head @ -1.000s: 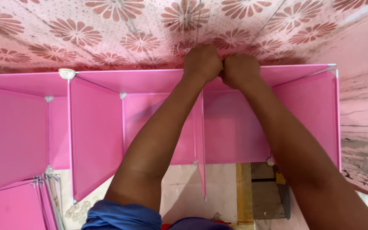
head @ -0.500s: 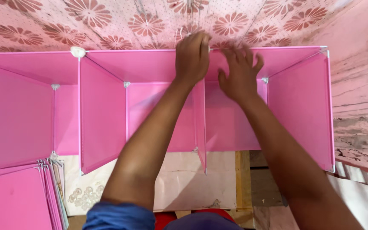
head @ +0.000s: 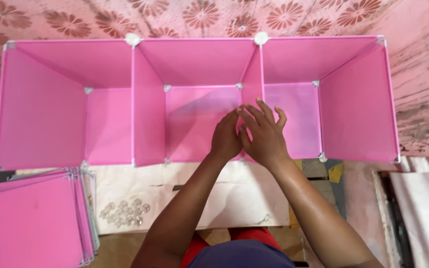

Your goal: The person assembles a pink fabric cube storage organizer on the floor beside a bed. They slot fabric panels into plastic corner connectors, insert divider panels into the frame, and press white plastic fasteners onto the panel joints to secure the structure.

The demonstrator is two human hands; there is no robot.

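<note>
A pink panel organizer with three open compartments stands against a floral wall. Both hands are low on the divider panel between the middle and right compartments. My left hand lies with its fingers together against the divider's lower edge; whether it grips the panel is hidden. My right hand rests beside it and partly over it, fingers spread, holding nothing. White round connectors cap the top corners.
A stack of loose pink panels lies at the lower left. A small pile of clear round connectors sits on pale sheeting below the organizer. A worn pink wall stands to the right.
Both hands have come down from the top connector of the divider to its lower end. The fists have loosened, and the view has pulled back to take in the whole organizer.
</note>
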